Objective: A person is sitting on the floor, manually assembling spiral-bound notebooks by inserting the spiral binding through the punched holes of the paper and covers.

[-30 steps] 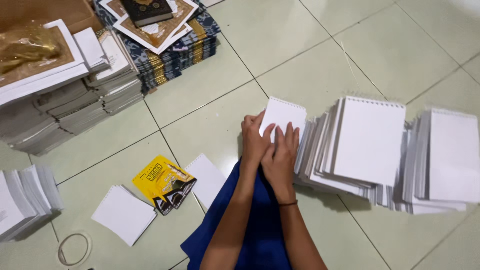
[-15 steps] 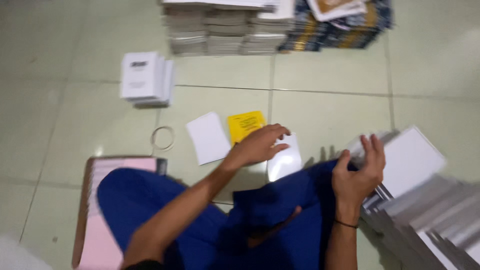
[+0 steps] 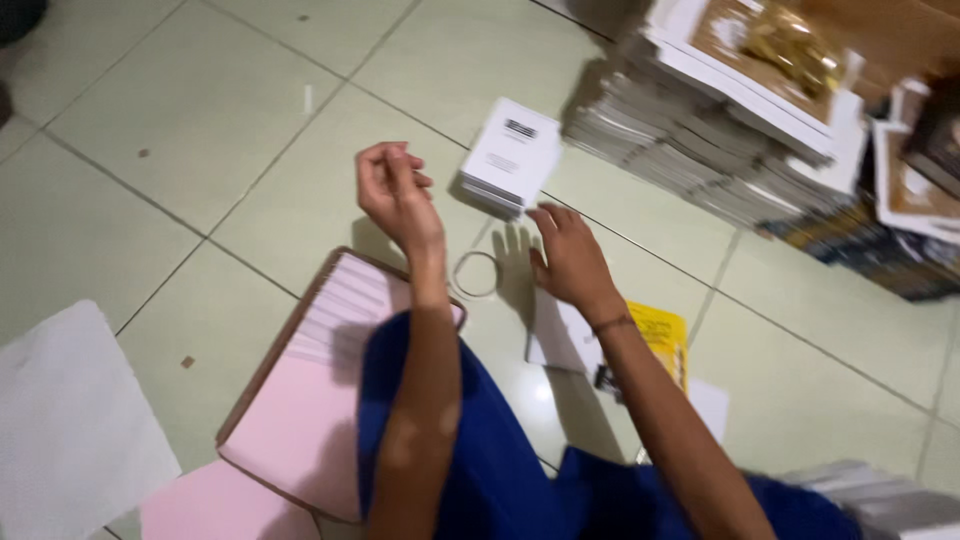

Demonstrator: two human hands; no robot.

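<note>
The right hand (image 3: 568, 255), fingers spread, reaches toward a white booklet stack (image 3: 511, 156) on the floor (image 3: 200, 130); the left hand (image 3: 395, 190) hovers half-curled, empty.

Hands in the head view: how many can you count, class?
2. The left hand is raised above the floor tiles, empty; the right hand reaches toward the small white booklet stack.

The tiled floor (image 3: 180, 130) carries a white booklet stack (image 3: 510, 155), a rubber ring (image 3: 476, 274), white cards (image 3: 560, 335), a yellow packet (image 3: 660, 340), a pink-paper box (image 3: 300, 400), a white sheet (image 3: 70, 420) and tall book stacks (image 3: 720, 150).
</note>
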